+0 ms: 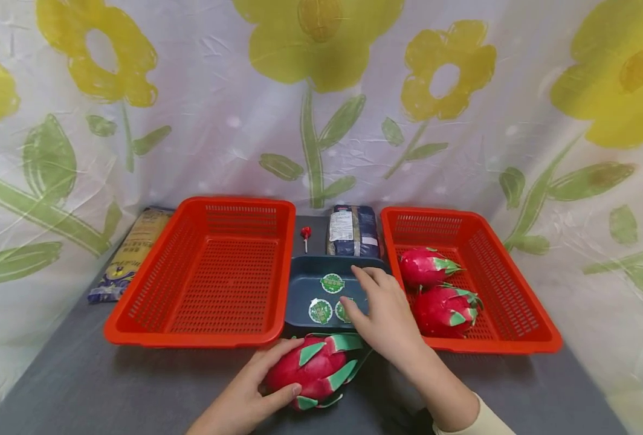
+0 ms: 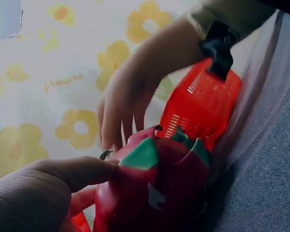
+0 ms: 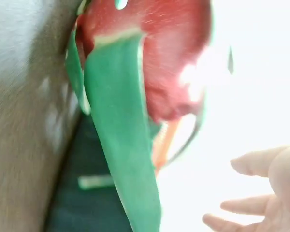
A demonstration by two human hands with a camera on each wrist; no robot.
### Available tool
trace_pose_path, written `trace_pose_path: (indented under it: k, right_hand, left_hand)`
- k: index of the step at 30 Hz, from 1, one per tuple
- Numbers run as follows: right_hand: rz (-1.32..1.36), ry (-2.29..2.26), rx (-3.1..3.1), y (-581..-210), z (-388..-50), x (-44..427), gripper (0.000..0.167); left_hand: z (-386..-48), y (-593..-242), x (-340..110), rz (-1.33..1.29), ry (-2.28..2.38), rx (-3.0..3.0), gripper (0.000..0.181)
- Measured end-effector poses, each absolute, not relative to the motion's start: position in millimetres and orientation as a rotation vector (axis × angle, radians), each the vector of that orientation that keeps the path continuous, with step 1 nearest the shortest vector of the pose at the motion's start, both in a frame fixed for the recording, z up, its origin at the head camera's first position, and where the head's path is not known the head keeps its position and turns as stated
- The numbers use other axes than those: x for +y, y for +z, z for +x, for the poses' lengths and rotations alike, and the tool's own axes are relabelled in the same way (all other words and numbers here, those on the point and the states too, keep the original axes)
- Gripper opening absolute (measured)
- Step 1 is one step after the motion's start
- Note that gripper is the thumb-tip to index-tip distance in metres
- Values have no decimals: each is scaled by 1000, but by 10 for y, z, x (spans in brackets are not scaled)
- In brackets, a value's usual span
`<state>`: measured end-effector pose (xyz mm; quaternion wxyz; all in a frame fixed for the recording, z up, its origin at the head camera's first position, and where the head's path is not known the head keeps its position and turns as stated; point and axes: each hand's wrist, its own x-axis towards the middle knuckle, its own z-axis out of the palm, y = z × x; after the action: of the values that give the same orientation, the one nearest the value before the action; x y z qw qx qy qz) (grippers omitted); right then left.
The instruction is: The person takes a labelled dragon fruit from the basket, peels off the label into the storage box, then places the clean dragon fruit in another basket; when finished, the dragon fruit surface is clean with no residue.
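Observation:
My left hand grips a large pink dragon fruit with green scales, thumb on its near side and fingers over its far left side. The fruit is in front of a dark blue tray bearing round green stickers. Over the tray's right side hovers my right hand, fingers spread, holding nothing. In the right wrist view, that hand is apart from the fruit. From the left wrist, my thumb shows pressed against the fruit; its underside is hidden.
On the left stands a red plastic basket with nothing in it. Another red basket on the right holds two dragon fruits. Behind the tray lie a red lollipop and a dark package. A yellow-and-blue bag lies at far left.

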<state>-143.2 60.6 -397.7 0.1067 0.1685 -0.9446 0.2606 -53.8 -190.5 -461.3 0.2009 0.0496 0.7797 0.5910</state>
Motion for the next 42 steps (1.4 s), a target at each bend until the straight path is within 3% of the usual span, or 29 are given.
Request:
trace_pose_path:
  k: [11,20,26,32,42]
  right_hand:
    - [325,712,-2542,-3769,-1119,1532,58]
    - [27,604,-2482,-3954,-1047,2335,51]
    - [-321,628,-2604,-4225,-1094,2814,55]
    - [-561,852,-2649,-4375,-1192,2916,63]
    - [-591,893,-2615,-4407,-1238,2852,62]
  left_hand:
    - [-548,-4643,-1894,415,1576,2210,64]
    - [-497,-4674,-1725,218,1484,2409,64]
    - [-440,-4621,-1621,195,1464,2491,51]
    - [-384,-4542,-1599,250,1467,2493,48]
    - [-330,-4098,-1739,363,1454,2429,40]
